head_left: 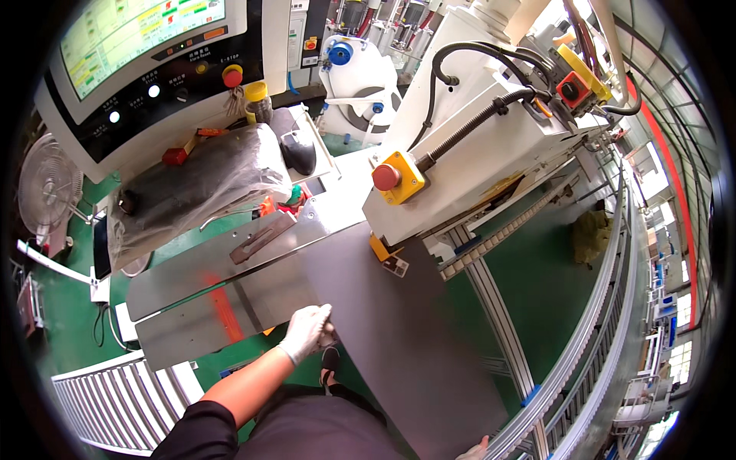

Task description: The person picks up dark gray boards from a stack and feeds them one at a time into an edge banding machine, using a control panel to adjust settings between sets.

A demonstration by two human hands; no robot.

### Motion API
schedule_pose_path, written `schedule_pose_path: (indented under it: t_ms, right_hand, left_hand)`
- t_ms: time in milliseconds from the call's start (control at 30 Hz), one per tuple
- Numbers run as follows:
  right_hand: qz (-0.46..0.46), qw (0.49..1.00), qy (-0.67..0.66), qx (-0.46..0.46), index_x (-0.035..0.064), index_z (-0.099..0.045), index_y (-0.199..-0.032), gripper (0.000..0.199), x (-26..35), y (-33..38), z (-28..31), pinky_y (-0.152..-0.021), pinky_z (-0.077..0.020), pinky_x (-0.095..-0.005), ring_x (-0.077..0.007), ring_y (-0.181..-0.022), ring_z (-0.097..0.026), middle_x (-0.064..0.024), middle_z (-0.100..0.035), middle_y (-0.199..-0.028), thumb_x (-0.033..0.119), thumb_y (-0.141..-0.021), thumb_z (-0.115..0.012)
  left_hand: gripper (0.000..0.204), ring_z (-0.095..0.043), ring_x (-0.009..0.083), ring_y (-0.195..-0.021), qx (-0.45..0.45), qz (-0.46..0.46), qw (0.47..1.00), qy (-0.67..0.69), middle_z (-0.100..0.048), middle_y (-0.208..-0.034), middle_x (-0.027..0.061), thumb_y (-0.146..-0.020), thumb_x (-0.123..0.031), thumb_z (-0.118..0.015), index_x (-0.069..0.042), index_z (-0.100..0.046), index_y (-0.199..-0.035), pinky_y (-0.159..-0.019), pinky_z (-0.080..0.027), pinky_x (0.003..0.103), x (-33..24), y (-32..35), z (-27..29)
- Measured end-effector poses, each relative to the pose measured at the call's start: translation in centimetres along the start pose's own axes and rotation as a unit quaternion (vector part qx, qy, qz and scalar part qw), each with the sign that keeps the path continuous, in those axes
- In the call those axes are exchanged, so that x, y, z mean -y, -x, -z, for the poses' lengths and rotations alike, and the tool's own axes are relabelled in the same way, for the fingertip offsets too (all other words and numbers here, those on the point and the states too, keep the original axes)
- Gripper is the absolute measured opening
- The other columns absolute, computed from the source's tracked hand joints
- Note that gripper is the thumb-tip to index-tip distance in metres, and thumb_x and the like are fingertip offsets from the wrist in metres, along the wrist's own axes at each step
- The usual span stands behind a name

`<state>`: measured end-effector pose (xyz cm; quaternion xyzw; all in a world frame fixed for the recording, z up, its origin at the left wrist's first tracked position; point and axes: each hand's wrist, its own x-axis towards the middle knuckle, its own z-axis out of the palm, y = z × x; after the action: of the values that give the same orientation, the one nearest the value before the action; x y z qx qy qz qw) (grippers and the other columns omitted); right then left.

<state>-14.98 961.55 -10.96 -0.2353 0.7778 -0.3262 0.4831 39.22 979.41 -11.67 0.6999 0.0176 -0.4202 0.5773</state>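
A long, flat dark-grey panel (406,337) runs from the machine head down to the lower right, close in front of me. My left hand (308,333), in a white glove, is closed on the panel's left edge. At the bottom of the view, my right hand (474,449) shows only in part. Its fingers lie at the panel's near right corner and appear to grip it; the rest is cut off. The panel's far end reaches under the white machine head (468,153), beside a small printed label (395,265).
A metal work table (192,330) with a red strip is on the left, bearing a flat metal bar (262,238). Beyond it stand a plastic-covered keyboard (192,180), a mouse (297,152) and a control screen (138,46). A red stop button (386,177) sits on the machine. Roller rails (590,337) curve along the right.
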Motion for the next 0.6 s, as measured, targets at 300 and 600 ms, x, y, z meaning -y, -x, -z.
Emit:
schedule_pose_path:
  t_ms: [300, 600]
  right_hand:
    - [0.19, 0.977, -0.016, -0.1, -0.0009, -0.054, -0.126, 0.04, 2.6, -11.8, -1.5, -0.097, -0.0443, -0.0409, -0.0298, -0.112, -0.055, -0.0179, -0.055, -0.128, 0.026, -0.096, -0.056]
    - [0.773, 0.483, 0.292, 0.289, 0.0002, -0.062, -0.114, 0.039, 9.2, 9.1, -32.6, -0.101, -0.0382, -0.0527, -0.0455, -0.116, -0.052, -0.0235, -0.06, -0.12, 0.031, -0.09, -0.059]
  left_hand:
    - [0.034, -0.058, 0.0153, -0.057, 0.056, 0.011, 0.998, 0.0, -0.065, -0.073, 0.0068, -0.1, -0.03, -0.05, -0.001, -0.065, -0.089, -0.053, -0.048, 0.031, -7.2, -2.7, -7.5]
    - [0.039, -0.065, 0.0321, -0.096, -0.051, -0.256, 0.825, -0.502, -0.067, -0.103, 0.0186, -0.09, -0.031, -0.053, -0.006, -0.058, -0.12, -0.085, -0.05, 0.046, 1.1, 1.4, -3.5]
